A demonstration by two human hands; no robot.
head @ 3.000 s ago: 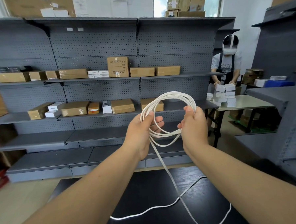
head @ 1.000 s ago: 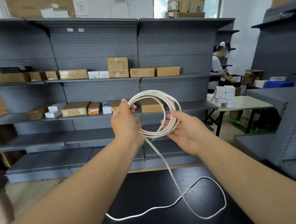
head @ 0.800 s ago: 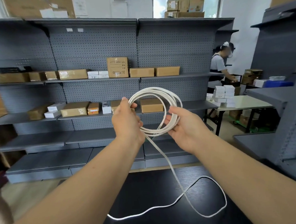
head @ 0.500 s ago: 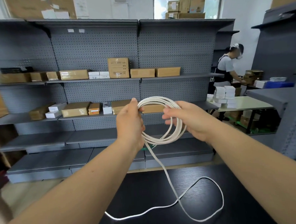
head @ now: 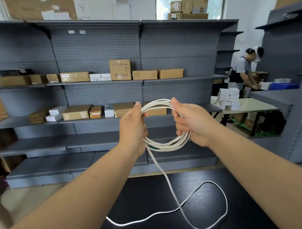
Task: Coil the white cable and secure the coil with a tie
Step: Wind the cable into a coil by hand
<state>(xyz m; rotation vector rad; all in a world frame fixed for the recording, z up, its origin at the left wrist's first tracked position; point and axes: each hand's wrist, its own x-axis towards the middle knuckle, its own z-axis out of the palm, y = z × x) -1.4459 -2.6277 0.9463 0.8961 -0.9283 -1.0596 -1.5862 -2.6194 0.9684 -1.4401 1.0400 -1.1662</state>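
White cable (head: 166, 146) coil | left hand (head: 131, 129), right hand (head: 194, 124) both grip it | carton (head: 120, 70) print illegible

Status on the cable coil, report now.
Left hand and right hand both gripping the coil. Loose tail trailing onto black table. No tie in view. Nothing in the way.

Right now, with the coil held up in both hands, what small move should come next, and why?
Probably gather the next stretch of loose tail into another loop on the coil. The left hand and right hand both grip the coil, but a long tail hangs down and lies across the black table. No tie is visible, so securing looks premature.
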